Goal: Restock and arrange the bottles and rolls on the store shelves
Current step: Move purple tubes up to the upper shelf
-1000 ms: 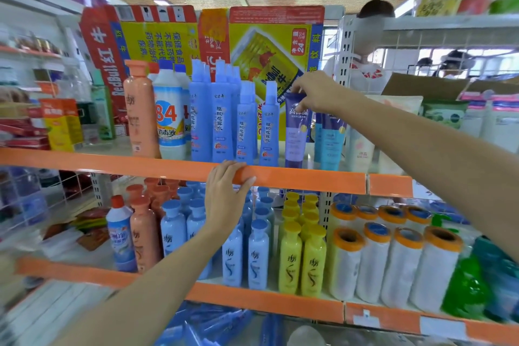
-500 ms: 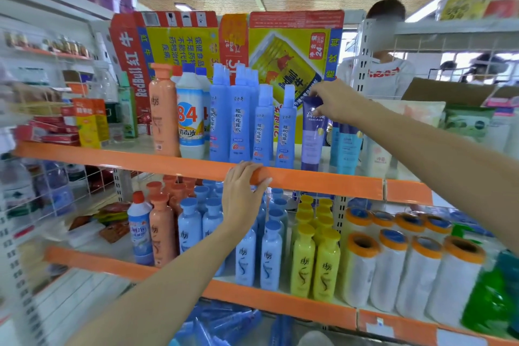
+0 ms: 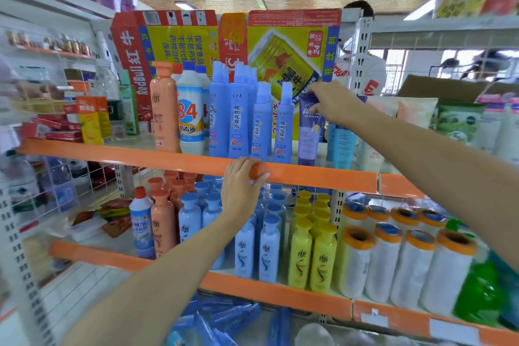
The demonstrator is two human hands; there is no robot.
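Observation:
A purple tube (image 3: pixel 309 132) stands upright on the upper orange shelf (image 3: pixel 140 154), right of a row of tall blue spray bottles (image 3: pixel 238 121). My right hand (image 3: pixel 334 104) pinches the tube's top end. My left hand (image 3: pixel 241 188) grips the orange front edge of that shelf, fingers curled over the lip. On the lower shelf stand blue bottles (image 3: pixel 244 250), yellow bottles (image 3: pixel 311 255) and white rolls with orange caps (image 3: pixel 404 258).
An orange bottle (image 3: pixel 164 109) and a white "84" bottle (image 3: pixel 191 112) stand left of the sprays. A flattened yellow and red carton (image 3: pixel 283 45) backs the shelf. A person (image 3: pixel 362 64) stands behind the rack. Blue packs (image 3: pixel 213 320) lie on the bottom level.
The view has swung slightly, shifting the shelves to the right in frame. Both hands stay where they were: the right on the purple tube's top, the left on the shelf edge.

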